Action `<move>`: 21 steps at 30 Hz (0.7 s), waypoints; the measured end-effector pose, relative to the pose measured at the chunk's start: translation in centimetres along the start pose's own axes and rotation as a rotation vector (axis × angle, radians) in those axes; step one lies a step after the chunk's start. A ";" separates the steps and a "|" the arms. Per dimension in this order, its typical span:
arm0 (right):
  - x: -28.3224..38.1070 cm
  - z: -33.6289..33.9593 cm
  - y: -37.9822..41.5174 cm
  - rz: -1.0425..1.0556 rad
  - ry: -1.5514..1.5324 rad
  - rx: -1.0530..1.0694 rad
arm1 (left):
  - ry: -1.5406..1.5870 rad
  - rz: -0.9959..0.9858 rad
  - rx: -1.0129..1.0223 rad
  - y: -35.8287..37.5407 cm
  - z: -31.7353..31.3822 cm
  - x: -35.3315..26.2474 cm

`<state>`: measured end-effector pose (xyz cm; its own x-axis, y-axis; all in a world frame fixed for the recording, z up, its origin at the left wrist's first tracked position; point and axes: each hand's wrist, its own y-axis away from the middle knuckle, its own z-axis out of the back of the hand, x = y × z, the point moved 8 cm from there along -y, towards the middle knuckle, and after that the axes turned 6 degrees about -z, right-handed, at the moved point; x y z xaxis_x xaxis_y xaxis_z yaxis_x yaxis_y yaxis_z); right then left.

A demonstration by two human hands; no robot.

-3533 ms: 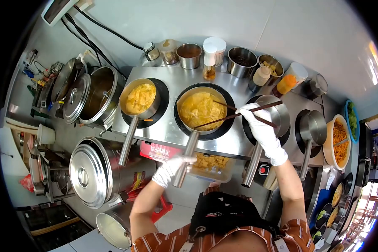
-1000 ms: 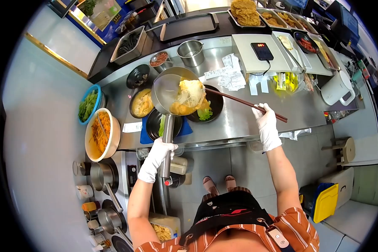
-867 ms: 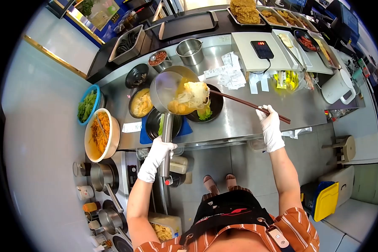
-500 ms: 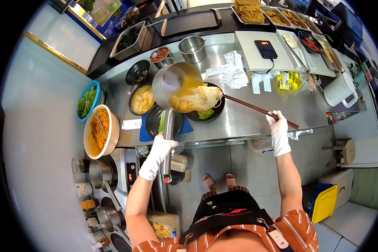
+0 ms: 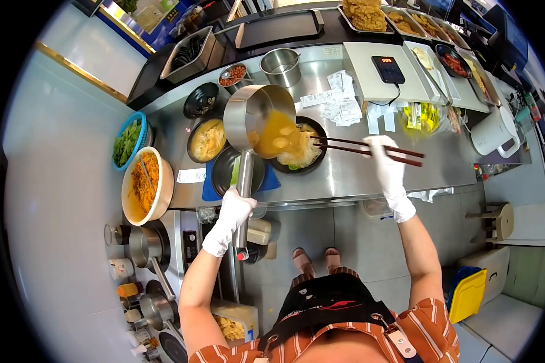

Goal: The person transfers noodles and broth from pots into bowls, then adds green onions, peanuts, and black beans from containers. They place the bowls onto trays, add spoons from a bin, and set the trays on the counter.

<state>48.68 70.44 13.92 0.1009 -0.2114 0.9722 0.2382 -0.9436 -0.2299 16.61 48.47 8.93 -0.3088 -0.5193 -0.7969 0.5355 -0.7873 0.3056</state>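
My gloved left hand (image 5: 236, 209) is closed round the handle of a steel saucepan (image 5: 243, 115), which tilts to the right. Yellowish broth (image 5: 280, 139) with round pieces lies at its lowered lip, over a black bowl (image 5: 317, 128). White noodles (image 5: 307, 154) and a bit of green leaf show in that bowl. Long dark chopsticks (image 5: 357, 148) are gripped in my gloved right hand (image 5: 386, 163), their tips at the noodles. Left of the pan stands a bowl of noodle soup (image 5: 207, 140). Below the pan, another black bowl (image 5: 223, 175) with a green leaf sits on a blue cloth (image 5: 272, 180).
At the left are a tub of shredded orange vegetables (image 5: 161, 199) and a blue basket of greens (image 5: 127, 142). A steel pot (image 5: 280, 68), paper slips (image 5: 342, 100) and a digital timer or scale display (image 5: 387, 69) are further back. A white kettle (image 5: 493, 133) stands at right.
Noodles that hung from the pan's lip now lie in the black bowl. The pan has tipped further. My right hand has moved up and left, and the chopsticks have spread apart.
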 end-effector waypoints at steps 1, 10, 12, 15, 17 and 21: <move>2.8 -2.4 -0.1 0.220 0.152 0.112 | -0.040 0.000 -0.018 0.1 0.2 -0.2; 13.1 -7.4 -0.7 0.251 0.253 0.403 | -0.152 -0.006 -0.044 -0.8 1.1 -0.2; 13.5 -6.1 -1.3 0.223 0.188 0.345 | -0.118 0.001 -0.021 -0.8 1.3 -0.7; 12.9 -5.9 -1.3 0.237 -0.004 0.258 | -0.027 0.010 0.040 -0.8 1.6 -1.0; 11.1 -6.5 -1.3 0.233 -0.104 0.201 | 0.135 0.064 0.152 -0.8 1.1 -0.9; 6.5 -8.5 -1.2 0.302 -0.165 0.138 | 0.260 0.121 0.229 -0.4 0.8 -0.8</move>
<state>40.87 68.00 20.91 0.3381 -0.4204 0.8420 0.3010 -0.7994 -0.5200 15.99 48.92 9.87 -0.0279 -0.5345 -0.8447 0.3571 -0.7946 0.4909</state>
